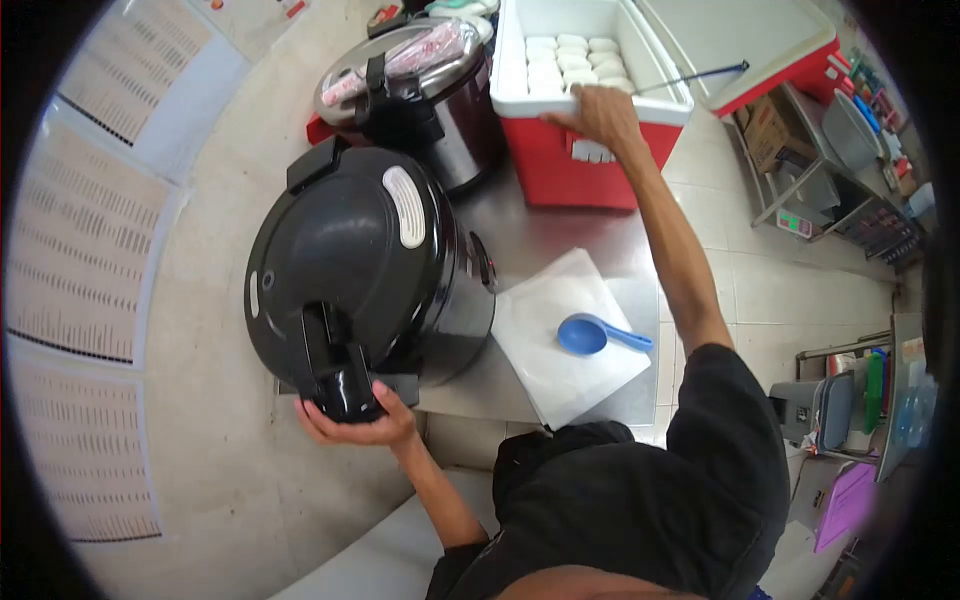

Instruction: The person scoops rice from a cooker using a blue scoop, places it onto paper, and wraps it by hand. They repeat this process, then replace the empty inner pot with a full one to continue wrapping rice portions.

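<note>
My left hand point(365, 425) is closed round the handle point(338, 370) at the near side of a large black rice cooker point(350, 245), whose lid is down. My right hand point(605, 120) grips the front rim of a red and white cooler box point(560, 165), fingers hooked over the edge. Inside the cooler, rows of white bundles point(572, 62) lie packed together. A blue scoop point(583, 335) rests on a stack of white paper sheets point(540, 350) between the rice cooker and the table's right edge.
A second, silver and black cooker point(465, 130) stands behind, with a pink patterned plastic packet point(425, 52) on its lid. The cooler's lid point(745, 45) hangs open to the right. Metal shelving point(800, 185) lines the right side. Printed sheets point(90, 240) cover the left wall.
</note>
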A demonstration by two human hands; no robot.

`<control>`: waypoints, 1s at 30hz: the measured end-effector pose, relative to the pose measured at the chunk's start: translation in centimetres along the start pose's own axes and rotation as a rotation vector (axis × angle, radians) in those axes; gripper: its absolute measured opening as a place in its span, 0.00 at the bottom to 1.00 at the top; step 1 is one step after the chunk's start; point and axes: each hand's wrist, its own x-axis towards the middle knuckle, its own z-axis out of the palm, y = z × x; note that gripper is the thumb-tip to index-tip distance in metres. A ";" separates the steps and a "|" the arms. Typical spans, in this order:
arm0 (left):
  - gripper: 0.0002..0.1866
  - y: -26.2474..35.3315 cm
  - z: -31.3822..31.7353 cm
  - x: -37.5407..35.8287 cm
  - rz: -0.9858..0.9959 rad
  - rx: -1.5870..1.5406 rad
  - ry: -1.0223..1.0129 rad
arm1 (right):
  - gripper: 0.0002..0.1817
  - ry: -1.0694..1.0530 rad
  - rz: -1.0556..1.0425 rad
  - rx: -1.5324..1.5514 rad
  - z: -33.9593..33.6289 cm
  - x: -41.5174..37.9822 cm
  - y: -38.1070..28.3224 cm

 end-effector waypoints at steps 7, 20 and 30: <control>0.41 -2.5 0.2 0.2 -0.004 0.010 0.002 | 0.37 -0.031 0.029 0.020 -3.7 -4.8 -4.0; 0.26 -7.9 -4.6 10.4 -0.714 -0.705 -0.855 | 0.31 0.177 0.036 0.146 -5.9 -9.2 -9.0; 0.26 -9.0 -3.1 17.8 -0.795 -0.664 -0.830 | 0.35 0.163 -0.809 0.792 -8.7 -7.4 -26.7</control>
